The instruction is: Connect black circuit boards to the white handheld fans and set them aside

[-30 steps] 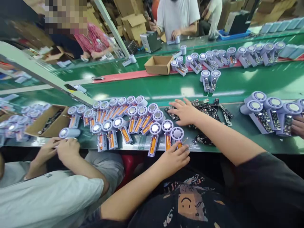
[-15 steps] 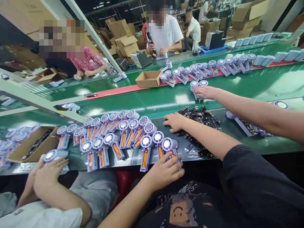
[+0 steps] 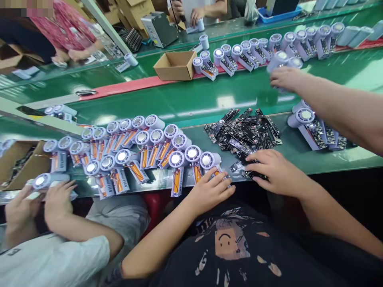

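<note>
My left hand (image 3: pixel 214 188) lies over the orange-and-lilac handle of a handheld fan (image 3: pixel 207 160) at the near bench edge, its fingers curled around it. At the near side of a heap of black circuit boards (image 3: pixel 243 129), my right hand (image 3: pixel 273 172) has its fingers apart, touching boards there. Whether it grips one is unclear. Left of my hands stand several lilac fans with open handles, such as this fan (image 3: pixel 177 159), showing orange inserts and wires. To the right, more fans (image 3: pixel 305 116) have boards in their handles.
A co-worker's hand (image 3: pixel 287 79) holds fans over the green belt (image 3: pixel 179 99). Beyond lies a red strip (image 3: pixel 125 85) with a cardboard box (image 3: pixel 175 67) and a row of fans. At left, another person's hands (image 3: pixel 58 197) hold a fan beside a box (image 3: pixel 28 167).
My right hand has drawn back from the far left of the board heap to its near edge. My left hand stays on its fan. The co-worker's hand has moved fans toward the row; the view has tilted down.
</note>
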A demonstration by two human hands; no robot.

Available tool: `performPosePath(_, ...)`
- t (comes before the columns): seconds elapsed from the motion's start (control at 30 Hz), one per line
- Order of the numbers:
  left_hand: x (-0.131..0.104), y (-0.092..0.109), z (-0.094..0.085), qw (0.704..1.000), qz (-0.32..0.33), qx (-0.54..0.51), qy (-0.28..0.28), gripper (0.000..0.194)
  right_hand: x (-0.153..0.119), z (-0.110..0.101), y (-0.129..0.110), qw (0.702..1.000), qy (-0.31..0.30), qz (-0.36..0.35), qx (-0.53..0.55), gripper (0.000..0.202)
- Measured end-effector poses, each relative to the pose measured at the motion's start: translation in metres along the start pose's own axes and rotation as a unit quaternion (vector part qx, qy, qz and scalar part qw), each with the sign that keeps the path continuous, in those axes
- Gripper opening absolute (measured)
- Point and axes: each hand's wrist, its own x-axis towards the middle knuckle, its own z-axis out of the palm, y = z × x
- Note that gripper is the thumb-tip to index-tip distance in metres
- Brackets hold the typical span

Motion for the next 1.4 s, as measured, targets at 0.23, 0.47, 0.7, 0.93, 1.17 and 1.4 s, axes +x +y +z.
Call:
performPosePath(0.23,0.036,0.002,0.015,0.998,-0.052,0.028,-0.036,0.026,-0.052,0.052,0.009,0.993,0.046,0.069,-0.083,0.021)
performPosePath(0.47,0.022,0.000,0.011,0.988,-0.149,-0.011,-0.032,0.032,-0.047,0.052,0.017,0.987,0.109,0.069,-0.095,0.022)
performPosePath(0.7,-0.001,0.008,-0.009,0.941,-0.335,-0.038,0.034,0.023,-0.037,0.061,0.026,0.962,0.212,0.167,0.048,0.017)
performPosePath(0.93,0.014,0.004,-0.017,0.871,-0.451,-0.192,0.024,0.020,-0.034,0.040,0.019,0.893,0.395,0.178,0.125,0.025)
performPosePath(1.17,0.019,0.049,-0.023,0.507,-0.450,-0.735,0.019,0.057,-0.009,0.036,-0.059,0.967,0.217,-0.126,0.043,0.013)
performPosePath(1.4,-0.007,0.057,-0.014,0.325,-0.548,-0.756,0.152,0.069,0.036,0.045,-0.046,0.975,0.196,-0.019,0.100,0.023)
